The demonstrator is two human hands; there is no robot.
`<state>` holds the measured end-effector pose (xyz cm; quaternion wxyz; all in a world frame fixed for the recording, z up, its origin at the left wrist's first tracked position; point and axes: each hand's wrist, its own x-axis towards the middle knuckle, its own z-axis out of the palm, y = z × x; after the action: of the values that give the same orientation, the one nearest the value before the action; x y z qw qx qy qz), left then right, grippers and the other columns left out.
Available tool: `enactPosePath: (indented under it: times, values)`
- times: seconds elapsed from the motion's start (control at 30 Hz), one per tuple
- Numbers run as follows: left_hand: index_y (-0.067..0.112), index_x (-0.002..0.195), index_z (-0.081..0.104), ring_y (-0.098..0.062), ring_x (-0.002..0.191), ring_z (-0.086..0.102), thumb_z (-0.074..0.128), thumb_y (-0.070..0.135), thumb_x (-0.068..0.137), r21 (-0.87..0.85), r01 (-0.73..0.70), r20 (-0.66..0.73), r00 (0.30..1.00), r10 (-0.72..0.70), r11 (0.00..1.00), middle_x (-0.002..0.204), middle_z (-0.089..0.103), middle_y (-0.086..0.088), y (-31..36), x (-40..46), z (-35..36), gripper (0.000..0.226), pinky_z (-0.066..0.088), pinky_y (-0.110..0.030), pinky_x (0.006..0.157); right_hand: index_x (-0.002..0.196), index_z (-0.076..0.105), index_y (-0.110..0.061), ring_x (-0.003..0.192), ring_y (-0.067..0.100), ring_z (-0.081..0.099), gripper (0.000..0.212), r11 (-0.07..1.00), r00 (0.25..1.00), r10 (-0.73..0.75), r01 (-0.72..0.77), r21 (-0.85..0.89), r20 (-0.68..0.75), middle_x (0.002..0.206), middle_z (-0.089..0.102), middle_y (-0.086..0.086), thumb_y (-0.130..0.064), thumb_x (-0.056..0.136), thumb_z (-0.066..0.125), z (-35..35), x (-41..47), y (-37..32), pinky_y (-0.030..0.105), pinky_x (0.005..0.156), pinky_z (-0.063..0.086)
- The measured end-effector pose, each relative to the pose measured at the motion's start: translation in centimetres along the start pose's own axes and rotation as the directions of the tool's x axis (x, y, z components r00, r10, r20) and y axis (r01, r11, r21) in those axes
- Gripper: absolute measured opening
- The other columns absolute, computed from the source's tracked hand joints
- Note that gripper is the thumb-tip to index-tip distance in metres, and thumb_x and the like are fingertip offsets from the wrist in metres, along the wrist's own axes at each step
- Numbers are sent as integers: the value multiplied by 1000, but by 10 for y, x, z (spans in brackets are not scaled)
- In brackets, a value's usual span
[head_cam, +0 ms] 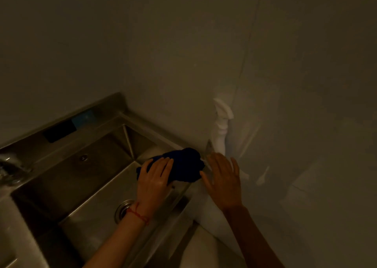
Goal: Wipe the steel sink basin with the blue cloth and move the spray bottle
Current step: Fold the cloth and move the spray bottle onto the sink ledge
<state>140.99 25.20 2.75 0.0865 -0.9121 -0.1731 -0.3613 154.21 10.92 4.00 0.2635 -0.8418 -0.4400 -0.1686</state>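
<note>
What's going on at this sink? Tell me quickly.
A person is wiping a steel sink. The left hand presses a dark blue cloth onto the sink's right rim near the back corner. The right hand is open, fingers spread, just beyond the rim beside the cloth. No spray bottle can be made out in this dim view.

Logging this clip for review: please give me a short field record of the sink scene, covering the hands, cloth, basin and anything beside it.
setting: dim room, steel sink basin against a wall
blue cloth: bunched on the basin's far right corner rim
left hand: pressing on the cloth, fingers fairly straight
right hand: open, fingers spread, right of the cloth, holding nothing
drain: visible in basin floor, partly behind left wrist
white pipe: on wall beyond sink
spray bottle: not identifiable in view
</note>
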Motion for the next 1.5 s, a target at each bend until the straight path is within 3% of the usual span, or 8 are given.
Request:
enactPosePath:
  times: [0.2,0.47,0.6,0.73,0.83,0.97,1.1,1.5]
  values:
    - [-2,93,77,-27,83,75,96,9,34,-74,-26,30,999,29,997,91,76,-14,-1,24,33,62,53,-43,84,109,65,-2,100,30,64,68,986,988,151,-152,-60,-29,108,67,18,-49,96,18,3,15,26,41,100,24]
    - [-5,93,76,-29,82,75,93,6,43,-88,-51,26,998,53,995,90,75,-17,-5,29,58,53,54,-48,82,104,68,-3,95,28,66,46,946,973,229,-232,-229,-40,104,69,15,-42,82,60,28,16,48,47,88,48]
    - [-5,91,76,-30,79,74,64,17,67,-51,-38,15,999,39,998,89,75,-19,-2,30,67,34,55,-49,77,105,66,-2,94,30,67,51,932,958,284,-266,-247,38,104,69,16,-37,70,76,39,21,56,50,81,50]
    - [-7,88,76,-32,77,74,69,12,63,-41,-37,3,999,37,998,87,74,-21,3,34,71,32,55,-52,75,104,66,2,91,33,67,65,931,937,335,-314,-184,95,101,69,19,-32,53,89,47,27,64,49,75,53]
    - [-6,87,77,-30,77,75,67,15,59,-20,-54,28,998,55,998,87,75,-19,5,38,72,37,55,-50,75,107,64,3,93,33,67,66,928,928,355,-337,-156,108,104,68,20,-33,57,87,56,29,70,47,76,53]
    - [-6,89,77,-31,79,75,63,17,66,8,-24,48,999,23,1000,89,75,-20,3,38,78,35,55,-49,78,136,39,-4,126,27,43,64,916,897,401,-395,-70,187,137,47,15,-44,88,54,71,33,72,40,103,32]
    - [-6,90,76,-34,80,74,88,7,50,14,9,78,997,-10,1000,91,74,-22,-2,35,85,44,51,-48,85,136,39,-5,123,26,44,61,897,884,436,-442,-4,167,133,49,14,-42,90,52,78,36,70,38,101,31]
    - [-5,91,76,-32,82,74,73,17,67,-2,13,136,991,-13,1000,93,74,-21,-11,30,91,33,46,-46,89,132,45,-10,118,24,48,62,844,852,508,-522,128,126,128,53,10,-46,83,60,90,43,67,33,97,33]
